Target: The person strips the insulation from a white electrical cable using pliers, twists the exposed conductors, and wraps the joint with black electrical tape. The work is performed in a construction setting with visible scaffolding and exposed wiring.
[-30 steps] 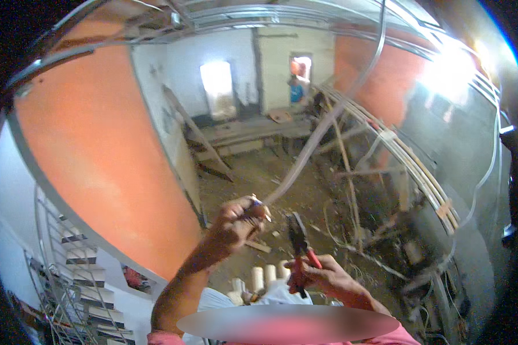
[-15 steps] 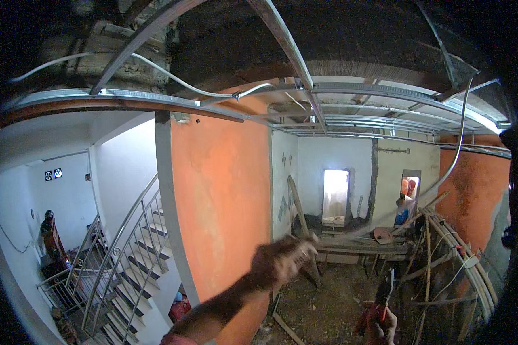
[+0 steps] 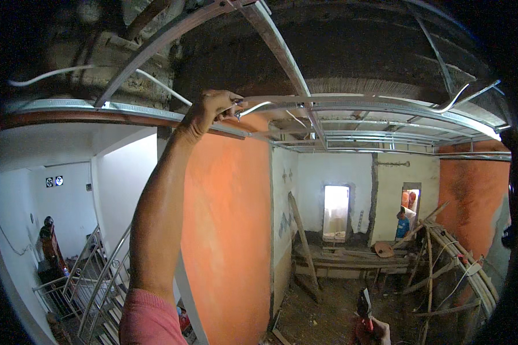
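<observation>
My left hand [image 3: 216, 108] is raised to the ceiling frame, its fingers closed on a white cable beside a dark cable joint [image 3: 237, 115]. The white cable [image 3: 457, 103] reaches across from the right, partly blurred along the metal frame. Another stretch of white cable [image 3: 164, 86] comes to the hand from the left; the fingers hide where they meet. Low in the view, my right hand [image 3: 379, 332] is closed round red-handled pliers [image 3: 364, 305], jaws pointing up.
Metal ceiling channels [image 3: 279, 49] cross overhead. An orange wall [image 3: 230, 230] stands ahead, with a staircase railing [image 3: 106, 270] to its left. Wooden pole scaffolding [image 3: 457, 253] is at right. A person in blue [image 3: 402, 224] is beyond a far opening.
My left hand has risen from mid-view to the ceiling frame, drawing the hanging cable up with it. The right hand with the pliers has shifted slightly left and down.
</observation>
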Motion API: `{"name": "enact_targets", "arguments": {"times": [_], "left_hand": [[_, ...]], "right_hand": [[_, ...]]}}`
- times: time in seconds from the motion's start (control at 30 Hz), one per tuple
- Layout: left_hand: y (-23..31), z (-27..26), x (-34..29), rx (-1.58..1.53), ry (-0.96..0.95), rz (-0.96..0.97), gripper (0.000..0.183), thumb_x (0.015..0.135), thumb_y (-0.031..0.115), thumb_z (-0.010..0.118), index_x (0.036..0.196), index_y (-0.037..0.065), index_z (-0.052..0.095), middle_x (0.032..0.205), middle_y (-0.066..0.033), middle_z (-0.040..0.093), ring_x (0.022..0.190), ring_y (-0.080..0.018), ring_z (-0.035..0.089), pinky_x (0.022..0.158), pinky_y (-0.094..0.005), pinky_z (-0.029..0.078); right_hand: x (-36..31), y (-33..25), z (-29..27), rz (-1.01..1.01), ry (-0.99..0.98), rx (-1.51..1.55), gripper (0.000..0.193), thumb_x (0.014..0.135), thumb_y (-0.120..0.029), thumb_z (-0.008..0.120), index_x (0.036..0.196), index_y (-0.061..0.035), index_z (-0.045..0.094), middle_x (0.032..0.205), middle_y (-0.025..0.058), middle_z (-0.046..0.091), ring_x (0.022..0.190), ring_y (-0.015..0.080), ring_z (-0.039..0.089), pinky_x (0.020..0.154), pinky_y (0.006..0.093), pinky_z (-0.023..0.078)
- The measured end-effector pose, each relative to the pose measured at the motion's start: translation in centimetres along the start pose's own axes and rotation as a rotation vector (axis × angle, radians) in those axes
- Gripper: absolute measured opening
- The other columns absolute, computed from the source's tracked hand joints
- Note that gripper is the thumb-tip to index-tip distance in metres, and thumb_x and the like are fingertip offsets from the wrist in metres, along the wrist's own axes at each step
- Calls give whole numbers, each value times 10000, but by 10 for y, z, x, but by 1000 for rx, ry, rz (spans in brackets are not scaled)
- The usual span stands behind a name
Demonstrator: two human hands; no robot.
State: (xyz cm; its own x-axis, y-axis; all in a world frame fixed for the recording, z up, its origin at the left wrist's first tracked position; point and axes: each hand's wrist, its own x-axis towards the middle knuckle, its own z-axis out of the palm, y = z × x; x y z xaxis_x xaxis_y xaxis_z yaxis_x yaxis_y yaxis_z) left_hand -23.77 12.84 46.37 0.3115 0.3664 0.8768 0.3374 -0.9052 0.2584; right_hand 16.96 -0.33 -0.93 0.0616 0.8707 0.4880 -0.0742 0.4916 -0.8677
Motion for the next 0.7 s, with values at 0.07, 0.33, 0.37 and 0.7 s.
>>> {"name": "enact_targets", "arguments": {"times": [0.07,0.33,0.37,0.7], "left_hand": [[-2,-3,15,19,-49,50,388,879,343,585,1057,24,717,773,-24,644,639,-108,511,586,-266,399],[-54,-6,69,872,146,172,507,947,515,603,925,20,710,929,-249,684,877,-382,673,767,-462,512],[-61,-5,74,893,154,80,508,953,510,594,936,17,712,936,-255,687,877,-391,676,761,-468,514],[-78,37,70,834,15,-110,490,982,430,549,998,-32,711,1001,-293,683,955,-434,672,840,-488,521]], "right_hand": [[5,1,3,37,-9,-44,222,1026,-261,567,944,-56,588,702,-10,517,587,91,483,523,276,397],[20,17,6,200,-63,-12,178,1023,-214,558,1064,-48,609,750,-10,564,619,90,525,558,268,460],[21,21,6,223,-69,8,165,1020,-198,558,1071,-49,610,754,-8,567,622,91,529,564,266,463],[13,28,-2,229,-52,-114,220,1001,-196,596,1161,-49,629,785,0,594,639,97,549,565,281,471]]}}
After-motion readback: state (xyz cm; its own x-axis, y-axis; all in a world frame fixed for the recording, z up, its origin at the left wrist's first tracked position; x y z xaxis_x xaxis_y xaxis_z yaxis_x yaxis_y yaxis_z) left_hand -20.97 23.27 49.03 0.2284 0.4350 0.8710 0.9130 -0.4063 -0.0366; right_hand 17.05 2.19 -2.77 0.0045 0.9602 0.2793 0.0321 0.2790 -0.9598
